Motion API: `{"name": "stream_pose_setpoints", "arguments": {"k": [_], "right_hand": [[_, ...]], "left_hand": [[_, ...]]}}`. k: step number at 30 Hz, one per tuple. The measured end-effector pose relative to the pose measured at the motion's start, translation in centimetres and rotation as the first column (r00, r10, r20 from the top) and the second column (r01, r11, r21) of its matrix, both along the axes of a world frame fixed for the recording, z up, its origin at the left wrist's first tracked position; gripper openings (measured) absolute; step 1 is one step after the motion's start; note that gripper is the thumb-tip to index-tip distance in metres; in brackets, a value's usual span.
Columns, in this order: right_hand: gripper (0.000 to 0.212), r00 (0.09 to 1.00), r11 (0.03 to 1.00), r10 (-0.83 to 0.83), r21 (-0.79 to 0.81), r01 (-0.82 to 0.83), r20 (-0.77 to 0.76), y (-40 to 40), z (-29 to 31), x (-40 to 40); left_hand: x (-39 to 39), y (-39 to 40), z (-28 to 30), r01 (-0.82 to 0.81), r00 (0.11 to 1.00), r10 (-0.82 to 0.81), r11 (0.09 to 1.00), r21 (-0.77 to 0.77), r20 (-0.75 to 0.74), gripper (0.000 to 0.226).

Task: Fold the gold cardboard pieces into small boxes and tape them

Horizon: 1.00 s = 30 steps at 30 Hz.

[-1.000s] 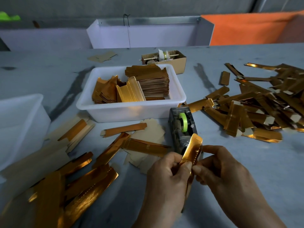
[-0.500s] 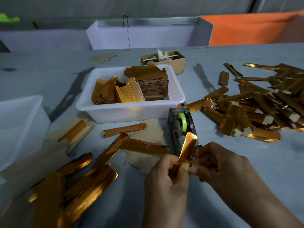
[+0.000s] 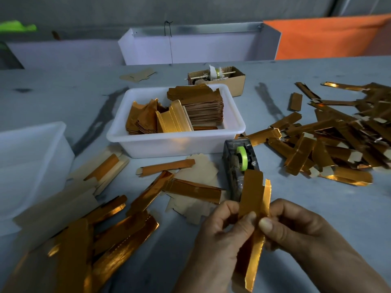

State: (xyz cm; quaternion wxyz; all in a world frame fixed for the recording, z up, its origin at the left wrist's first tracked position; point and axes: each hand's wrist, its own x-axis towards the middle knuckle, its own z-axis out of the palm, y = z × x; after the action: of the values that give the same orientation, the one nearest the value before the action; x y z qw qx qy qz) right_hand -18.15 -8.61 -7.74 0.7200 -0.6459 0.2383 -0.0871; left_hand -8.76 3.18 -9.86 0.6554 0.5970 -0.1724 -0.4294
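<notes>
A long gold cardboard piece [image 3: 252,195] stands nearly upright in front of me, partly folded lengthwise. My left hand [image 3: 222,233] pinches its left side with thumb and fingers. My right hand [image 3: 292,227] pinches its right edge, thumb on the front. Just behind the piece sits a grey tape dispenser [image 3: 239,163] with a green tape roll [image 3: 242,155]. Its front end is hidden by the cardboard.
A white tray [image 3: 175,142] holds stacked gold blanks. Folded gold boxes [image 3: 338,136] lie heaped at the right. Loose flat gold pieces [image 3: 118,235] spread at the lower left beside a white bin [image 3: 31,163]. A small brown carton [image 3: 230,81] stands behind the tray.
Both hands have drawn the gold piece nearer to me and opened its fold wider. The long side flap now stands apart on the right.
</notes>
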Motion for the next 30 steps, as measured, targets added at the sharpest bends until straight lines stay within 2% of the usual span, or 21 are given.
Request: {"name": "stream_pose_setpoints", "arguments": {"k": [2,4,6,8,11,12,13,14,15,16,18,20,23,25,27,30], "right_hand": [[0.032,1.000,0.998,0.023,0.051,-0.024,0.008,0.1,-0.1,0.1],[0.030,0.999,0.999,0.038,-0.028,-0.039,-0.025,0.1,-0.1,0.3],[0.027,0.997,0.992,0.038,-0.116,-0.046,-0.065,0.2,0.0,0.7],[0.026,0.994,0.991,0.042,-0.124,-0.055,-0.103,0.1,0.0,0.7],[0.021,0.991,0.994,-0.025,-0.109,0.011,-0.135,-1.7,0.2,0.6],[0.021,0.986,0.992,-0.102,-0.085,0.091,-0.133,-3.2,0.0,0.5],[0.020,0.970,0.978,-0.210,-0.049,0.205,-0.123,-4.9,-0.3,0.2],[0.020,0.937,0.942,-0.335,-0.036,0.333,-0.103,-6.6,-0.5,-0.2],[0.018,0.901,0.902,-0.431,-0.061,0.428,-0.049,-8.1,-0.6,-0.9],[0.017,0.867,0.862,-0.499,-0.102,0.497,0.005,-9.6,-0.8,-1.5],[0.031,0.771,0.758,-0.637,-0.173,0.629,0.013,-11.8,-1.9,-2.5],[0.034,0.738,0.714,-0.673,-0.212,0.667,0.055,-11.3,-3.2,-2.6],[0.020,0.794,0.735,-0.607,-0.359,0.575,0.032,-7.0,-4.2,-0.7],[0.028,0.861,0.743,-0.509,-0.506,0.437,-0.005,-4.1,-4.9,0.4],[0.035,0.896,0.709,-0.445,-0.607,0.359,0.010,-2.2,-5.2,0.9],[0.037,0.907,0.633,-0.420,-0.709,0.312,0.024,-0.9,-4.9,1.4]], "left_hand": [[0.2,0.3,0.1,0.042,0.996,-0.043,0.999,-0.011,-0.075,0.027],[0.4,0.6,0.1,0.056,0.996,-0.056,0.998,0.002,-0.067,0.029],[0.6,0.8,0.0,0.045,0.999,-0.046,0.997,0.056,0.015,0.033],[1.1,1.3,0.1,0.042,0.993,-0.054,0.993,0.111,0.108,0.037],[2.9,1.7,0.0,0.005,0.959,-0.047,0.989,0.148,0.279,0.026],[3.9,1.7,-0.2,-0.057,0.905,-0.033,0.979,0.197,0.425,0.019],[5.0,1.6,-0.6,-0.126,0.795,-0.068,0.954,0.273,0.603,0.017],[6.2,1.6,-1.1,-0.189,0.646,-0.151,0.918,0.348,0.748,0.027],[7.4,1.5,-1.6,-0.255,0.503,-0.233,0.880,0.400,0.833,0.043],[8.6,1.3,-2.4,-0.297,0.401,-0.319,0.841,0.452,0.859,0.055],[9.9,0.8,-3.7,-0.313,0.276,-0.533,0.737,0.599,0.800,0.065],[10.1,0.6,-4.6,-0.324,0.240,-0.649,0.647,0.690,0.722,0.064],[9.1,0.5,-5.0,-0.413,0.166,-0.657,0.630,0.657,0.735,0.062],[8.7,0.6,-4.5,-0.455,0.083,-0.565,0.711,0.536,0.821,0.053],[8.7,0.6,-5.0,-0.460,-0.036,-0.450,0.800,0.385,0.892,0.035],[9.5,0.9,-5.5,-0.432,-0.110,-0.381,0.850,0.301,0.918,0.021]]}}
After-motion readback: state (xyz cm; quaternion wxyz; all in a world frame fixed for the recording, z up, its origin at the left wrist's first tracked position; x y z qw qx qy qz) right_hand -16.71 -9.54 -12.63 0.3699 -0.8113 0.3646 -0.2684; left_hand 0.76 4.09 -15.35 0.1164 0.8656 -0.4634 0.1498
